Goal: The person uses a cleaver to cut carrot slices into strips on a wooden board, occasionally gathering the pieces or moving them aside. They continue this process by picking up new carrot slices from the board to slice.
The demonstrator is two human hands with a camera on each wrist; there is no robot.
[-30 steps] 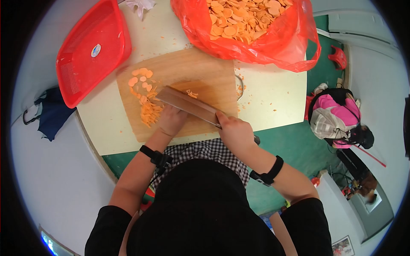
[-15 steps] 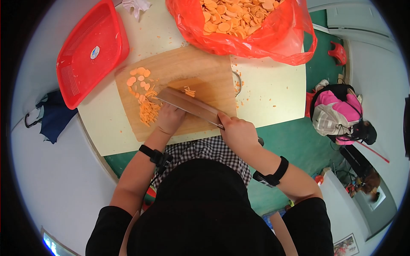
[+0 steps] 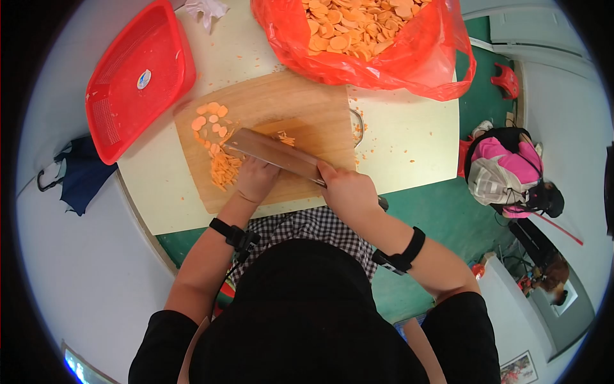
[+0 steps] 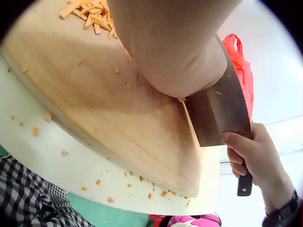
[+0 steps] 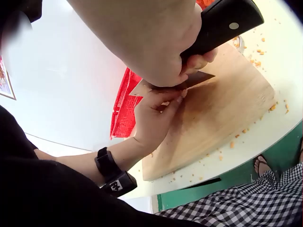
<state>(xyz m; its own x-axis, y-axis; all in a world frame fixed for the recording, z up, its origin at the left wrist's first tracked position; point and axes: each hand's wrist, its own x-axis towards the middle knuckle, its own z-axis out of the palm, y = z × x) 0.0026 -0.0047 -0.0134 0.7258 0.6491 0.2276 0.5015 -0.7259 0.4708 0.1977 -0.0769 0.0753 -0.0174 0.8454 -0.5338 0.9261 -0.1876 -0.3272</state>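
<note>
The right hand (image 3: 350, 195) grips the black handle of a broad cleaver (image 3: 278, 153); its blade slants across the wooden board (image 3: 307, 102). Against the blade's near side, the left hand (image 3: 257, 180) rests on the board with curled fingers. In the right wrist view, the left hand (image 5: 154, 118) pinches something small beside the blade (image 5: 196, 79), mostly hidden, apparently orange pieces. Cut orange strips (image 3: 225, 171) lie left of it, with round orange slices (image 3: 213, 119) behind them. A few more strips (image 3: 286, 138) lie beyond the blade.
Behind the board, a red plastic bag (image 3: 416, 73) holds many orange slices (image 3: 358, 29). At the left stands a red basket (image 3: 137, 96), near a crumpled white piece (image 3: 206, 11). Orange crumbs dot the pale table (image 3: 409, 128). A metal handle (image 3: 359, 128) sticks out from the board's right end.
The right hand and cleaver have shifted slightly left over the last half second, the blade's tip now nearer the strips. The left hand stays at nearly the same spot.
</note>
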